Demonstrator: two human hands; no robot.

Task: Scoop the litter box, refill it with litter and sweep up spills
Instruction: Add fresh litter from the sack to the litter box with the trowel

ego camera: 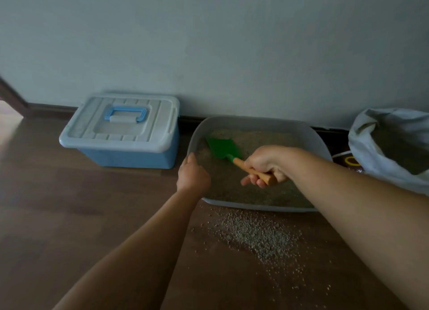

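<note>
The shallow grey plastic litter box (260, 124) sits on the brown wooden floor (69, 205) against the far wall, between a closed blue plastic storage bin with a pale lid (120, 133) on the left and an open white sack of granules (390, 142) on the right. The right hand (264, 168) has its fingers curled tight around the wooden handle of a small green-bladed scoop (220, 147), whose blade rests on the pale grey litter (232, 189) in the far-left part of the box. The left hand (192, 175) rests on the near-left rim of the box, apparently steadying it; its fingers look curled together over the rim, but whether they actually clamp the rim cannot be told. Judged status: scooping is in progress, not complete. No clumps are discernible on the blade or in the litter at this resolution. The box already holds a fairly even layer of litter, so whether refilling has been done cannot be determined; the open sack suggests a supply is at hand. A patch of spilled grey granules (260, 235) lies on the floor just beside the near wall of the box, so sweeping remains outstanding. No broom or dustpan is visible.
</note>
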